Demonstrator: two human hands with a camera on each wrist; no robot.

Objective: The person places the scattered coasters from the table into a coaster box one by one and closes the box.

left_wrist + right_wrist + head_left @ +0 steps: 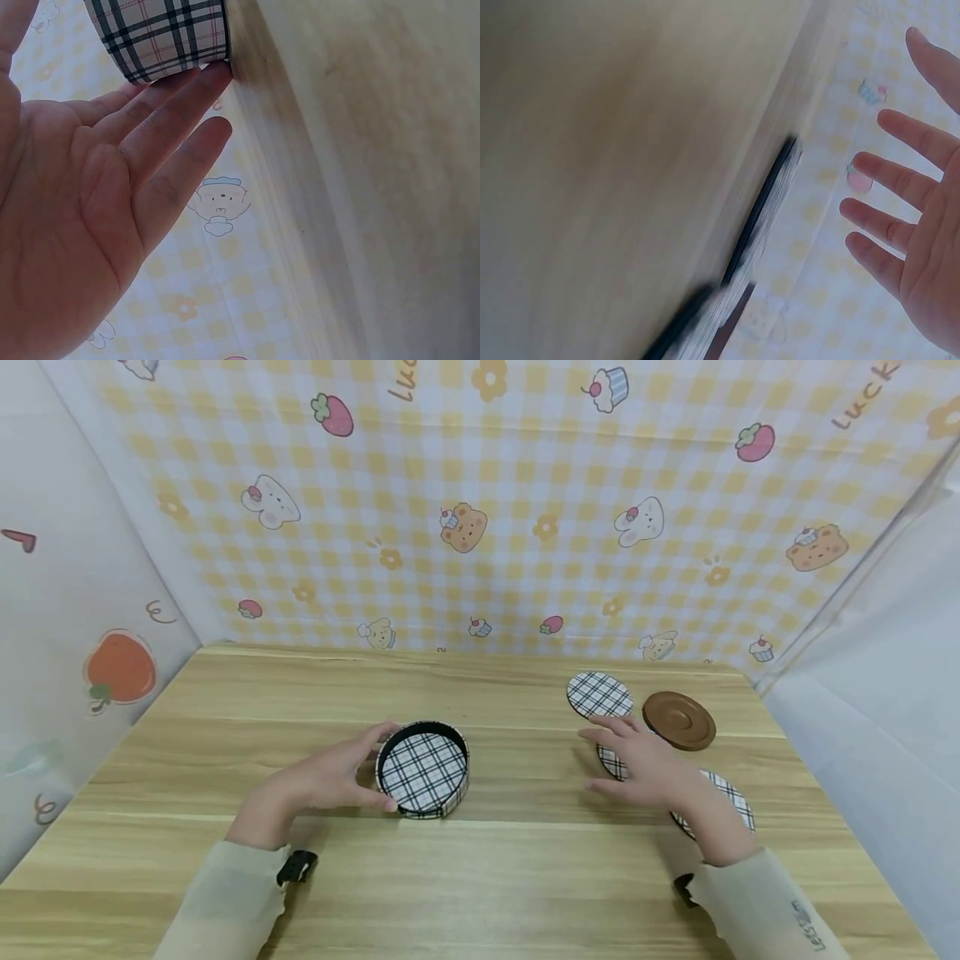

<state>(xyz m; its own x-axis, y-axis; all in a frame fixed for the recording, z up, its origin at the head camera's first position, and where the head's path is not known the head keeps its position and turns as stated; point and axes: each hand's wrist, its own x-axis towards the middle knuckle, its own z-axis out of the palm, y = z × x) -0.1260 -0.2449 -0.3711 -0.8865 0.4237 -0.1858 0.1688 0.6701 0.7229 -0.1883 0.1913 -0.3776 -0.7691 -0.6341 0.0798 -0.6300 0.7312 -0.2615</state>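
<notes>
Black-and-white plaid covers the round box (457, 798), upright on the wooden table (517, 885), its left side gripped by the left hand (330, 774); uneven pressure there could skid or tilt it. The right hand (642, 766), fingers spread and holding nothing, is poised over the middle coaster (611, 762); from where I stand contact is hard to judge, but a low sweep could knock that coaster into the brown disc (678, 721).

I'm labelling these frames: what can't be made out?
Head view: part of the middle plaid disc, hidden by the right hand.
Head view: part of the near plaid disc, hidden by the right arm.
Left wrist view: part of the round box, cut off by the top edge.
Right wrist view: patterns on the black-edged discs, blurred, seen aslant.
</notes>
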